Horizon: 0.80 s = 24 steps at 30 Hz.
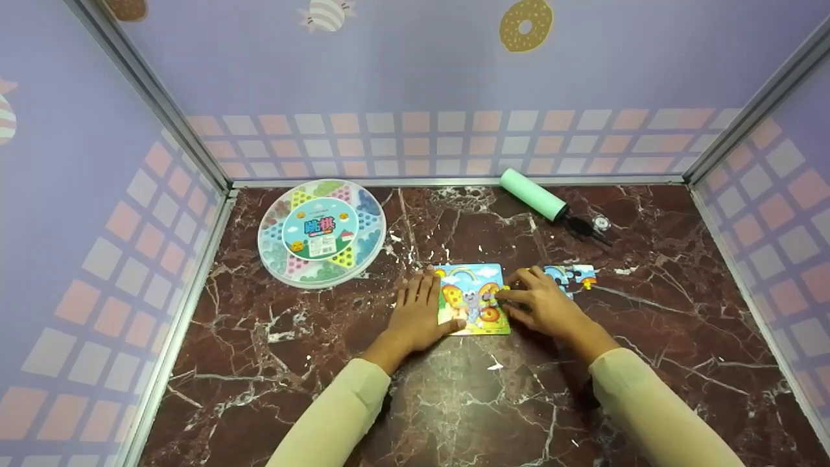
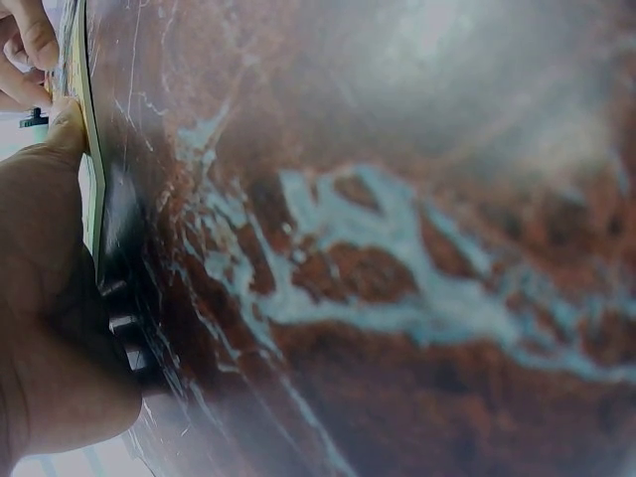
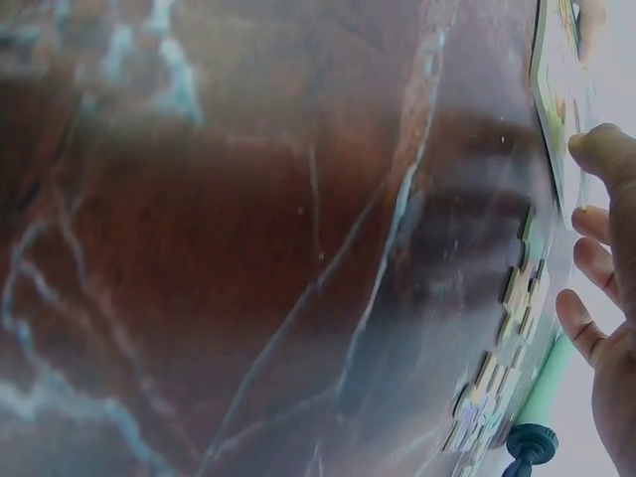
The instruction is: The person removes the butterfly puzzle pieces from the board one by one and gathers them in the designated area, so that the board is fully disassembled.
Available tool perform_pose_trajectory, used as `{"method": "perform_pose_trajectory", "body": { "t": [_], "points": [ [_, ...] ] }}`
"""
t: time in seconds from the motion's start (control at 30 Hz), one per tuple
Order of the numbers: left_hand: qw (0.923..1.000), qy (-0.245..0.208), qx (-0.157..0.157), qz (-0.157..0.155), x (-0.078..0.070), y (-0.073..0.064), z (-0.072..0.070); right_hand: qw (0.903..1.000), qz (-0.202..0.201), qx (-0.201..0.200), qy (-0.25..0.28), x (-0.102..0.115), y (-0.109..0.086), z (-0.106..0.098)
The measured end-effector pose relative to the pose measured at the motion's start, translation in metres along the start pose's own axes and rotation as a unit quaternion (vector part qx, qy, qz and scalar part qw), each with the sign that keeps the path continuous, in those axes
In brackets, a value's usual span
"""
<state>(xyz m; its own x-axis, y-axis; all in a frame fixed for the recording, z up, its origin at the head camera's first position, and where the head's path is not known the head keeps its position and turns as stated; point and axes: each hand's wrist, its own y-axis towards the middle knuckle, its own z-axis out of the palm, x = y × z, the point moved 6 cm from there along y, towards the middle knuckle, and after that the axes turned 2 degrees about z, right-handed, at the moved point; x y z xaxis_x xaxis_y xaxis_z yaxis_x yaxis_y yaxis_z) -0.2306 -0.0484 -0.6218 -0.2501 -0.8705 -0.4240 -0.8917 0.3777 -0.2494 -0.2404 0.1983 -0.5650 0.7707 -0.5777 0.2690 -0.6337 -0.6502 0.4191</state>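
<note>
A small square jigsaw puzzle lies on the dark marbled table, showing a rainbow and a grey cartoon figure with orange wings. My left hand lies along its left side with the fingers straight; the thumb rests on its lower edge, and the left wrist view shows that thumb against the board. At the right side, my right hand pinches a small puzzle piece at the picture, mostly hidden by the fingers. More loose puzzle pieces lie just beyond the right hand, also visible at the right wrist view's lower right.
A round Chinese checkers set under a clear lid sits at the back left. Toward the back right lies a mint-green cylinder with a black end, beside a small round clear item. Patterned walls enclose the table on three sides.
</note>
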Motion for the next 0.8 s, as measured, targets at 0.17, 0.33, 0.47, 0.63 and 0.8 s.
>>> {"method": "perform_pose_trajectory", "body": {
  "t": [0.17,0.33,0.47,0.63,0.8],
  "points": [
    [1.0000,0.001,0.005,-0.002,-0.001,0.000,-0.001,0.9999,0.012,0.006,-0.007,-0.005,-0.005,-0.006],
    [1.0000,0.001,-0.001,0.001,-0.001,0.000,-0.002,0.9995,0.029,0.012,-0.010,-0.013,-0.012,-0.013],
    [1.0000,0.003,-0.005,0.005,-0.001,0.001,-0.002,0.9994,0.032,0.009,-0.010,-0.018,-0.020,-0.019],
    [0.9999,0.003,-0.009,0.006,0.000,0.001,-0.001,0.9993,0.036,-0.005,-0.011,-0.024,-0.028,-0.026],
    [0.9999,0.007,-0.011,0.008,0.001,0.001,0.000,0.9988,0.043,-0.013,-0.021,-0.030,-0.038,-0.031]
  ]
}}
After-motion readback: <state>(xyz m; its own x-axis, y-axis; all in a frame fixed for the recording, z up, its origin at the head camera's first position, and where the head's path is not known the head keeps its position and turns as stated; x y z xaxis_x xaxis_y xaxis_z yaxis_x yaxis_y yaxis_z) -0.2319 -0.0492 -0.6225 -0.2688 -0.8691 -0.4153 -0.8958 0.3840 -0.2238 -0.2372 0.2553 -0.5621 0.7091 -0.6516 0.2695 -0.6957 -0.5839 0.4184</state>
